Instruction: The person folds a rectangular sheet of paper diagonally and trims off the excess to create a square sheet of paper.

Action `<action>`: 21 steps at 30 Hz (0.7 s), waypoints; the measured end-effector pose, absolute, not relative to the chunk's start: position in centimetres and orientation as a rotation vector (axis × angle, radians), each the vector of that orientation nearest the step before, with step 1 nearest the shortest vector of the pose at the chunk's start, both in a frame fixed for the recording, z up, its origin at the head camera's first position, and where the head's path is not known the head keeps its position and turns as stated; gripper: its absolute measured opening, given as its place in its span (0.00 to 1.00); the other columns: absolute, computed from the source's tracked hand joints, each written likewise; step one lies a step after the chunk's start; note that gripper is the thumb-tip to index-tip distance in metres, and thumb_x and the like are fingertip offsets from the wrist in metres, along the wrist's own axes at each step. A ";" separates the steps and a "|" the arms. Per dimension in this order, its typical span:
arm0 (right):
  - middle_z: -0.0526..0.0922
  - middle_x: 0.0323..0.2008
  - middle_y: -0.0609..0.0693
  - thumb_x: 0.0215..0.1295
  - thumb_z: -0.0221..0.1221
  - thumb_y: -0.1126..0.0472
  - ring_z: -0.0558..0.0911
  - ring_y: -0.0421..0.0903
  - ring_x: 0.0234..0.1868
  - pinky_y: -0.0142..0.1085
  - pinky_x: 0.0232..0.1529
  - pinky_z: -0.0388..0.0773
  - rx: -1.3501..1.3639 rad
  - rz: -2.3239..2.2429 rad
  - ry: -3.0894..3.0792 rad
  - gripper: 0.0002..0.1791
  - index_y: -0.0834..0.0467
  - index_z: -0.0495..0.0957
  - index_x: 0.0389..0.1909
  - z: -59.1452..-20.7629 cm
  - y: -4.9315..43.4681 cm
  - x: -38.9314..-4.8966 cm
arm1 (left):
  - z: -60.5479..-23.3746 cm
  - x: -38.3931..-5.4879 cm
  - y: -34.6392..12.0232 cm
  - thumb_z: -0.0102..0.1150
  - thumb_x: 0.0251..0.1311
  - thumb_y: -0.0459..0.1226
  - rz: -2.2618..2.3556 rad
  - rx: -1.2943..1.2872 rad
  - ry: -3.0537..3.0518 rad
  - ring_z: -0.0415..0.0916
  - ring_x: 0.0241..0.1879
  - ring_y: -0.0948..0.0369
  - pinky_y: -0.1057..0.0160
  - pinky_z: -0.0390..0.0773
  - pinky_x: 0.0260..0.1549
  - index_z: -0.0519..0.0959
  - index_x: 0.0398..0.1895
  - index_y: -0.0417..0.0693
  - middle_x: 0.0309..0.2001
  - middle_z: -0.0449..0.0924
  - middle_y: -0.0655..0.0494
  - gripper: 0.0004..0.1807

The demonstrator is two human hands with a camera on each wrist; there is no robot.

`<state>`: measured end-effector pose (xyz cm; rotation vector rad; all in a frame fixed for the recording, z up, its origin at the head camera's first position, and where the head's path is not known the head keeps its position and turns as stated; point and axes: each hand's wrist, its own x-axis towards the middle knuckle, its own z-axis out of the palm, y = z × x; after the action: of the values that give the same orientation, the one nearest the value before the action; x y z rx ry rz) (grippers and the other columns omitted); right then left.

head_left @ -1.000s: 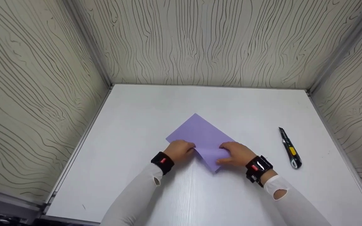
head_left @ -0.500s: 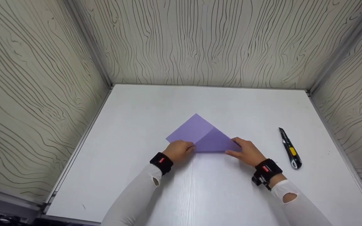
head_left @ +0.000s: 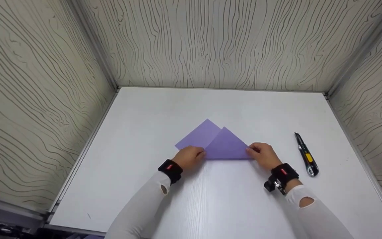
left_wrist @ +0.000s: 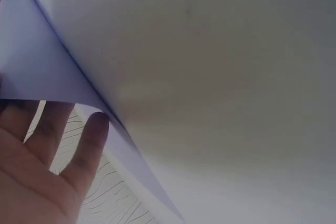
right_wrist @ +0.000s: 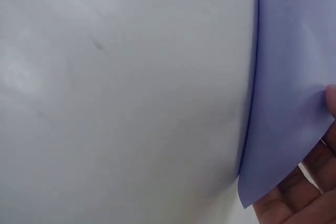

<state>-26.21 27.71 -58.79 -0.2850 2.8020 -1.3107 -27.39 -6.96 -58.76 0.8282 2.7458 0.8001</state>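
the fingers of the left hand (head_left: 188, 157) pinch the left of a folded flap on the purple paper (head_left: 226, 146); those of the right hand (head_left: 265, 156) pinch its right corner, mid-worktop (head_left: 211, 205). rightward, apart, lies a utility knife (head_left: 307, 156); behind, a patterned wall (head_left: 191, 43).

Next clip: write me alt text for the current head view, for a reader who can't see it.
A person's left hand and right hand hold a sheet of purple paper, folded over itself, on a white table. A black-and-yellow utility knife lies farther right, and panels with a wood-grain pattern stand behind and at both sides.
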 end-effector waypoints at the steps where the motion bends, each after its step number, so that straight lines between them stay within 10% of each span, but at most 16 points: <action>1: 0.84 0.32 0.49 0.78 0.64 0.62 0.76 0.42 0.36 0.31 0.39 0.72 -0.278 -1.311 2.799 0.08 0.62 0.88 0.39 -58.8 27.6 -26.3 | -58.8 -27.4 -6.9 0.53 0.84 0.43 0.819 0.810 2.742 0.65 0.28 0.65 0.66 0.68 0.34 0.71 0.28 0.53 0.24 0.63 0.65 0.19; 8: 0.86 0.32 0.51 0.75 0.65 0.64 0.78 0.44 0.36 0.33 0.40 0.73 -0.172 -1.251 2.799 0.07 0.65 0.86 0.41 -58.9 27.1 -26.3 | -58.6 -27.1 -5.8 0.53 0.83 0.44 0.859 0.668 2.767 0.79 0.34 0.57 0.57 0.83 0.41 0.81 0.53 0.42 0.31 0.79 0.56 0.15; 13: 0.84 0.31 0.51 0.75 0.65 0.65 0.77 0.44 0.35 0.34 0.40 0.73 -0.130 -1.203 2.787 0.07 0.66 0.84 0.41 -59.0 26.7 -26.4 | -58.2 -26.9 -4.8 0.54 0.83 0.47 0.721 0.672 2.806 0.88 0.49 0.49 0.50 0.86 0.56 0.67 0.79 0.42 0.45 0.89 0.44 0.30; 21: 0.83 0.32 0.54 0.75 0.63 0.66 0.79 0.49 0.37 0.38 0.42 0.73 -0.172 -1.091 2.812 0.06 0.65 0.84 0.40 -58.9 26.0 -27.0 | -58.1 -26.7 -2.9 0.54 0.82 0.52 0.453 0.764 2.889 0.78 0.65 0.43 0.42 0.85 0.60 0.65 0.85 0.64 0.71 0.75 0.40 0.32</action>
<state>-27.04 26.04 -58.88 -0.1722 2.8120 -1.0905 -26.71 -2.95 -58.09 0.7645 2.8890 0.4530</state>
